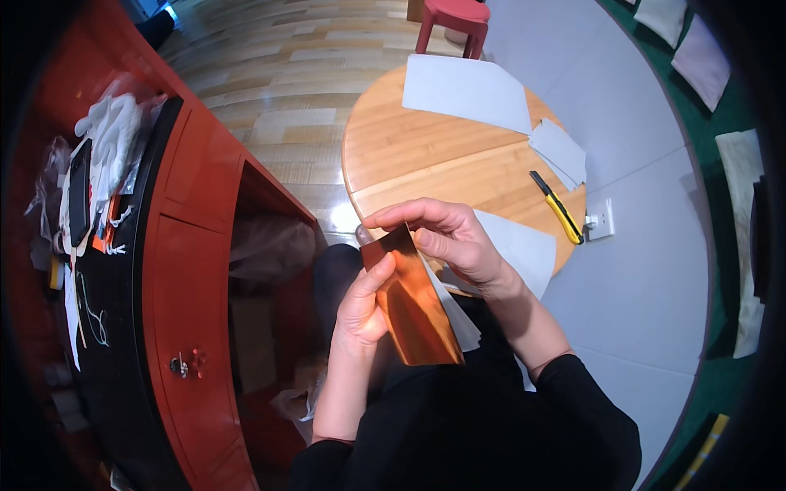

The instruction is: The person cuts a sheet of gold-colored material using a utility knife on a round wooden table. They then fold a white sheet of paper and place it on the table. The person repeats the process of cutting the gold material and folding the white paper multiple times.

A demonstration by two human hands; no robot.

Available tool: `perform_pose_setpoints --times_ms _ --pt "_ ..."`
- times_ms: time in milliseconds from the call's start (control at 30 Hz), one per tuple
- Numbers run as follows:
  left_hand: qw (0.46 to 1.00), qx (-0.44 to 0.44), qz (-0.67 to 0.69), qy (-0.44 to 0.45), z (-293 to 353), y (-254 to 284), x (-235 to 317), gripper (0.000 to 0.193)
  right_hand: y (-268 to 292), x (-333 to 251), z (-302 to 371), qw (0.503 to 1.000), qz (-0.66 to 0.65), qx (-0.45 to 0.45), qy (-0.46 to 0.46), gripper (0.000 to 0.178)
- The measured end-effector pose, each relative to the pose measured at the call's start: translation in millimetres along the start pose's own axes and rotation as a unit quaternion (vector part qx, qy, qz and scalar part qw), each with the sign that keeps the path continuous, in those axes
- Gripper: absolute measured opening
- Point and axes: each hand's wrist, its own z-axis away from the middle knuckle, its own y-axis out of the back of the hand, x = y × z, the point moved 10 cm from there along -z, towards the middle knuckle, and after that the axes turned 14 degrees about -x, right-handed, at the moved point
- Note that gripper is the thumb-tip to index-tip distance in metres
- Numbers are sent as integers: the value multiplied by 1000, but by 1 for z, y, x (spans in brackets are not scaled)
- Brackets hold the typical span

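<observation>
My left hand (363, 304) is closed on the lower left side of a shiny copper-coloured sheet (419, 315), its thumb lying on the glossy face. Behind the sheet, several white paper pieces (461, 323) fan out to the right. Bent over the sheet's upper end, my right hand (460, 239) has its thumb at the top right corner and its fingers reaching across behind the top edge. How the pieces are held at the back is hidden. Both hands are above the near side of a round wooden table (409, 155).
A large white sheet (467, 92), small white cards (559, 153), a yellow-and-black utility knife (558, 209) and another white sheet (524, 250) lie on the table. A red stool (455, 18) stands beyond. At left is a red cabinet (192, 270) with a cluttered black top; a wall socket (601, 218) is at right.
</observation>
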Motion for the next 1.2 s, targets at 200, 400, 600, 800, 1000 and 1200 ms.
perform_pose_setpoints --times_ms 200,400,600,800,1000,1200 --pt "999 13 -39 -20 0 -2 4 23 2 0 2 1000 3 0 1 27" --pt "993 32 -103 -37 4 7 14 48 2 -4 3 1000 9 -6 5 27" --pt "988 37 -132 -69 6 0 24 45 1 -5 4 999 31 -16 -20 37" --pt "819 187 -447 -308 43 -29 76 14 6 -18 10 988 135 72 -11 41" --pt "585 142 -672 -430 62 -97 75 16 -6 -20 11 958 273 87 -6 44" --pt "408 57 -775 -478 61 -133 55 20 -17 -14 12 974 216 73 -14 41"
